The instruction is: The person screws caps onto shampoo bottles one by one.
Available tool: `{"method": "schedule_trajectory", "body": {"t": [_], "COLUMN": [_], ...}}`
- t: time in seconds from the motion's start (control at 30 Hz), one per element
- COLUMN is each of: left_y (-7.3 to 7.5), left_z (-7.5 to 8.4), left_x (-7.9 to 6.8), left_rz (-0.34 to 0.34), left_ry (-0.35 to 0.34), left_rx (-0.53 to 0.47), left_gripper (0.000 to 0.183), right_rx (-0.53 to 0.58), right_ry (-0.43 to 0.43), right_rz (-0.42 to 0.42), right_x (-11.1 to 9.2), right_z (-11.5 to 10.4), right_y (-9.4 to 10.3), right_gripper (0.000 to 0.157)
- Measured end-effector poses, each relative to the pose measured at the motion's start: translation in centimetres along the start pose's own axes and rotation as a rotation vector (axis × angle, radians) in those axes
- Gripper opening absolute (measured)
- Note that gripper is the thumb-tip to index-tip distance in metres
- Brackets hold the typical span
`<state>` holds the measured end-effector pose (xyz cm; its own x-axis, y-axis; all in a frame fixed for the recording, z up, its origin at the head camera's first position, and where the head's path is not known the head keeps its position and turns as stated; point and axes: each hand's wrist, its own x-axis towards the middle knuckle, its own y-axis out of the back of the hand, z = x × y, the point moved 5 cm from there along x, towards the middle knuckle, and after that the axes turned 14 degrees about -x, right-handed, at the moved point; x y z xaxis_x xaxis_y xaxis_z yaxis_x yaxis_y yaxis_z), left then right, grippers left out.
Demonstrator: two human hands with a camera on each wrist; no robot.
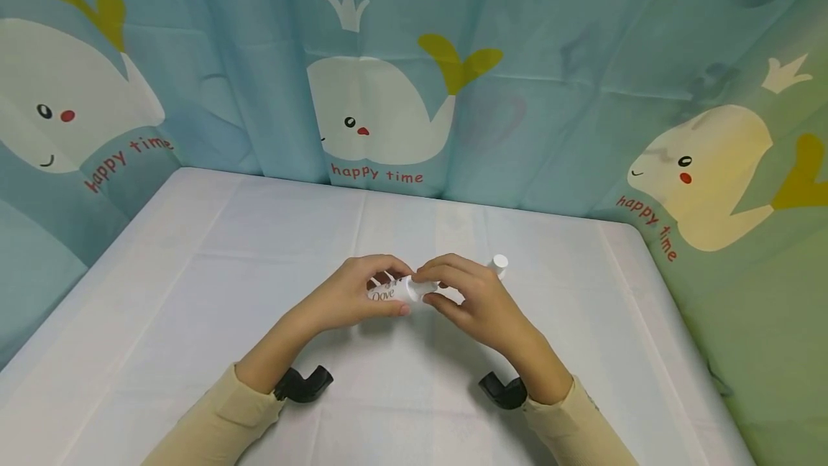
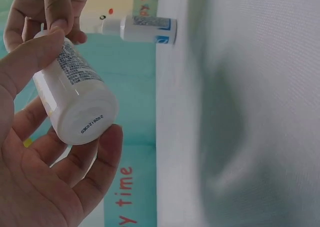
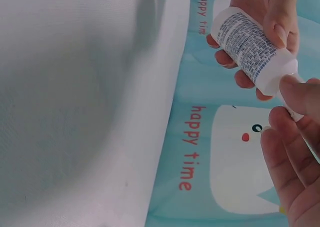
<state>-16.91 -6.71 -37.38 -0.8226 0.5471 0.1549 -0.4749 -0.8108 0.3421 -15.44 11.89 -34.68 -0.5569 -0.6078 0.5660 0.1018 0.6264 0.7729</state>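
A small white bottle with "Dove" lettering (image 1: pixel 390 291) is held tilted above the table by my left hand (image 1: pixel 346 298), its thumb on one side and fingers round the other. The narrow cap end of the bottle (image 1: pixel 423 288) sits between the thumb and fingertips of my right hand (image 1: pixel 480 298). Small printed text covers the bottle's back (image 3: pixel 245 44) in the right wrist view. In the left wrist view the bottle's round base (image 2: pixel 90 117) shows a stamped number. Part of the cap is hidden by the right fingers.
Behind my right hand a second white bottle (image 2: pixel 147 29) stands upright on the white-covered table (image 1: pixel 259 236); the head view shows mainly its cap (image 1: pixel 498 264). A whale-print curtain (image 1: pixel 543 135) hangs behind the table. Black curved pieces (image 1: pixel 305 385) sit at both wrists.
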Motion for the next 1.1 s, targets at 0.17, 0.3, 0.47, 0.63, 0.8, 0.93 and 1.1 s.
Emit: {"method": "schedule_trajectory", "body": {"t": [0.17,0.3,0.47,0.63,0.8,0.93,1.1], "left_y": [-0.07,-0.1,-0.07,0.04,-0.11,-0.24,-0.23], "left_z": [0.06,-0.04,-0.01,0.05,0.08,0.01,-0.1], "left_x": [-0.01,-0.05,-0.02,-0.02,0.06,0.07,0.08], "left_rz": [-0.008,-0.016,-0.013,0.001,-0.005,-0.019,-0.028], "left_ry": [0.0,-0.003,0.0,0.007,-0.001,-0.011,-0.012], "left_rx": [-0.031,-0.05,-0.052,-0.025,-0.038,-0.061,-0.072], "left_gripper": [0.039,0.04,0.04,0.04,0.038,0.038,0.038], "right_rx": [-0.01,-0.028,-0.021,-0.016,-0.019,-0.033,-0.042], "right_ry": [-0.002,-0.018,-0.039,-0.021,-0.001,-0.004,-0.024], "right_rz": [-0.003,-0.002,0.0,0.007,0.0,0.004,0.004], "right_x": [-0.02,-0.07,-0.11,-0.07,-0.1,-0.17,-0.31], "right_z": [0.06,0.08,0.15,0.11,0.1,0.17,0.36], "right_y": [0.03,0.1,0.08,0.04,0.05,0.09,0.04], "right_gripper": [0.026,0.026,0.028,0.027,0.025,0.026,0.029]}}
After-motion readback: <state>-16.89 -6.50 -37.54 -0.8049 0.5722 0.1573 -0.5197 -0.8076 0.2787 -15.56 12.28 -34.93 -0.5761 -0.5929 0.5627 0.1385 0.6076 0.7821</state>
